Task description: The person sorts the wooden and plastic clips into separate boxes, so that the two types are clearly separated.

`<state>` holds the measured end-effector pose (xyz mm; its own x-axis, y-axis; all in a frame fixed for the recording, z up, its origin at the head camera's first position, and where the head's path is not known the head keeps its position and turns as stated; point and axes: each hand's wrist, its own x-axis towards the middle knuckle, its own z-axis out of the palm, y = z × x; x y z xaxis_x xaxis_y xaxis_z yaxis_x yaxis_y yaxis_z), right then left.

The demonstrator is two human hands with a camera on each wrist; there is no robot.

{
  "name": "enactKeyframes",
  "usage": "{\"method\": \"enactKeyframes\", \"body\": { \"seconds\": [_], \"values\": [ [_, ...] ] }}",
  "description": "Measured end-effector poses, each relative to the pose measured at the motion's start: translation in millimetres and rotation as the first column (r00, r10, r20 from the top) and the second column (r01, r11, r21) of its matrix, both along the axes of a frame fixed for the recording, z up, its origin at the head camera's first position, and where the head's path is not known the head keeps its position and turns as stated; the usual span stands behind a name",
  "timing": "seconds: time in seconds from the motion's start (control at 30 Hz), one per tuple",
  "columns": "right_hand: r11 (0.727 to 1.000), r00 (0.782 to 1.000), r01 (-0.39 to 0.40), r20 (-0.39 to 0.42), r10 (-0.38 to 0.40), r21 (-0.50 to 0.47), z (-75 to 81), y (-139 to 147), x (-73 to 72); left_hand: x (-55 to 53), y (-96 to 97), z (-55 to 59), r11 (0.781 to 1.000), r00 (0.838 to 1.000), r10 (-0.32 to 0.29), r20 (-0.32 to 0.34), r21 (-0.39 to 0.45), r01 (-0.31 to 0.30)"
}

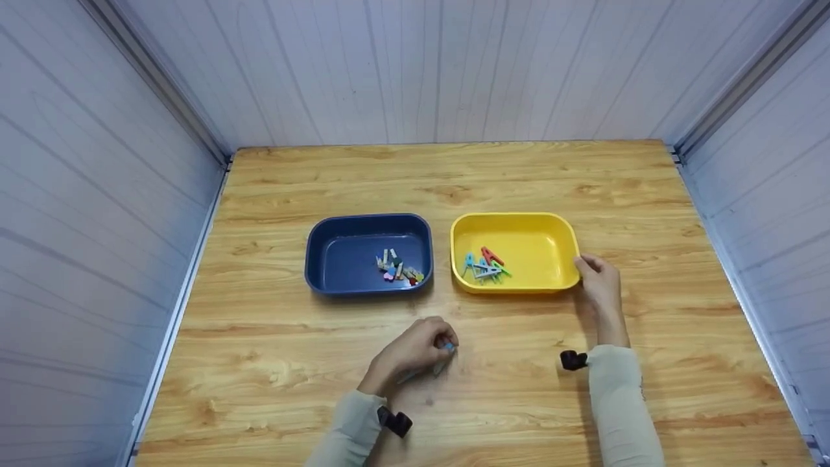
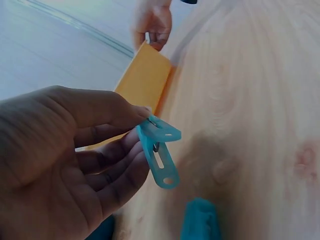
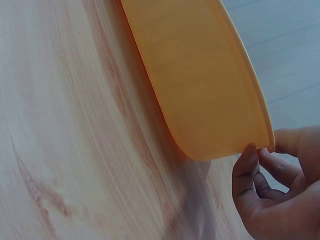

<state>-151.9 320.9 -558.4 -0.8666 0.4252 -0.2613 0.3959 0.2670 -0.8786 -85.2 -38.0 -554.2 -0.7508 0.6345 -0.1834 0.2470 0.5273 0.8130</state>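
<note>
My left hand (image 1: 415, 347) pinches a light-blue plastic clothespin (image 2: 162, 165) between thumb and fingers, just above the table in front of the two bins. Below that hand lies another blue piece (image 2: 200, 222), cut off by the left wrist view's edge. With thumb and fingers my right hand (image 1: 600, 285) grips the right end of the yellow bin (image 1: 545, 285) at its rim. Inside the yellow bin, several plastic clothespins (image 1: 493, 256) in red, blue and green lie toward the left.
Left of the yellow bin stands a dark blue bin (image 1: 337, 288), a narrow gap between them. Small clips with colourful decorations (image 1: 392, 266) lie in its right part. Pale panel walls (image 1: 415, 71) enclose the wooden table (image 1: 259, 389) at the back and sides.
</note>
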Motion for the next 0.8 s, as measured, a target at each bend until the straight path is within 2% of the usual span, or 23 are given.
{"method": "enactKeyframes", "body": {
  "seconds": [0.1, 0.33, 0.43, 0.6, 0.8],
  "values": [
    [1.0, 1.0, -0.007, -0.001, 0.007, 0.01, -0.2, 0, 0.4, -5.0, -0.3, 4.0, 0.999, 0.999, 0.029, 0.013, 0.034, -0.03],
    [0.999, 0.999, -0.02, 0.033, 0.021, -0.03, 2.7, 0, 3.1, -18.0, -1.7, 17.8, 0.992, 0.997, 0.068, -0.028, 0.111, -0.064],
    [1.0, 0.999, -0.02, 0.03, 0.021, -0.018, 2.7, 1, 2.8, -23.2, -1.7, 23.0, 0.988, 0.996, 0.082, -0.035, 0.136, -0.077],
    [1.0, 0.999, -0.02, 0.026, 0.02, 0.006, 3.0, 1, 2.6, -31.9, 0.4, 29.9, 0.986, 0.994, 0.097, -0.055, 0.143, -0.088],
    [1.0, 0.999, -0.02, 0.029, 0.02, -0.004, 3.1, 1, 2.0, -41.1, 5.6, 41.8, 0.99, 0.994, 0.098, -0.047, 0.111, -0.092]
  ]
}}
